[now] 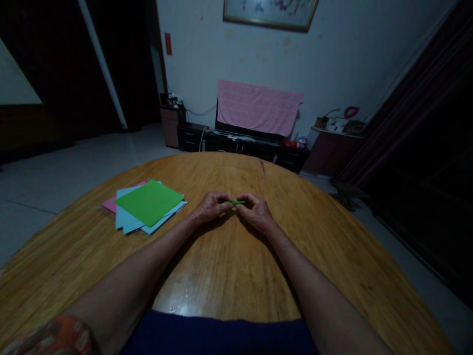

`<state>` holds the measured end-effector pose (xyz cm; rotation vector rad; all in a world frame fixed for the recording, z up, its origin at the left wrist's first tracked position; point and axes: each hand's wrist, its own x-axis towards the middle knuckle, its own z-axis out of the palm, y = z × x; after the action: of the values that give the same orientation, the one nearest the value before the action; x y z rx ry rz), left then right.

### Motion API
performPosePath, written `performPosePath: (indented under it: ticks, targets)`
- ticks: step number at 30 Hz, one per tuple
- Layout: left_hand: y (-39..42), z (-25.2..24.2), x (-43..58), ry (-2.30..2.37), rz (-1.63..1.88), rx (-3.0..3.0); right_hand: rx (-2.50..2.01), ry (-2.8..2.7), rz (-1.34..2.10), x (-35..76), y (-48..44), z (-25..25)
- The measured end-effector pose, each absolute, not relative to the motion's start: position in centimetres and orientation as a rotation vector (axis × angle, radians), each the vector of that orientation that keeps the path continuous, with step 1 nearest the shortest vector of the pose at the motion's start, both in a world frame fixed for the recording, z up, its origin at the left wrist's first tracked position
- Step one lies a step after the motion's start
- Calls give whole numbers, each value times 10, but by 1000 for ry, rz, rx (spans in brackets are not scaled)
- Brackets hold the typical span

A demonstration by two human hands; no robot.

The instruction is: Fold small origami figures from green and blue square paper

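A wooden table [229,276] with a curved far edge carries everything here, its yellow-brown surface streaked with visible grain. A dark mark [262,168] shows close to the far edge, and a pale patch of reflected light [181,293] lies on the near part (a few small bright specks sit around it, too tiny to make out). On the left side lies a loose pile of square paper: a green sheet [150,202] on top, turned cornerwise, light blue sheets [122,218] fanned out beneath it, and some pink paper [110,204] sticking out at the left.
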<state>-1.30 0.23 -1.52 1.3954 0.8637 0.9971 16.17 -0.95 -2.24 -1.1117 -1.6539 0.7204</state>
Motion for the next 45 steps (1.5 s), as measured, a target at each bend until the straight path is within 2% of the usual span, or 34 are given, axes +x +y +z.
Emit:
performPosePath:
  ticks: [8,18,22,29,39,45]
  targets:
    - [9,-14,-19,1090,947,2089,-1234,-2006,353,169,-16,-18]
    - [13,-20,-23,1084,1000,2175,-1170,-2076,120,169,-20,-17]
    - [13,-20,-23,1106,999,2145,-1148,-2051,214,166,-21,-16]
    - [11,-11,-21,1109,1044,2200,-1142,-1916,572,166,-20,-15]
    - [9,-9,-19,1129,1062,2197,-1178,-1770,794,163,-21,-18]
    - [7,-8,-21,1094,1059,2137,-1173,-1625,1055,162,-25,-13]
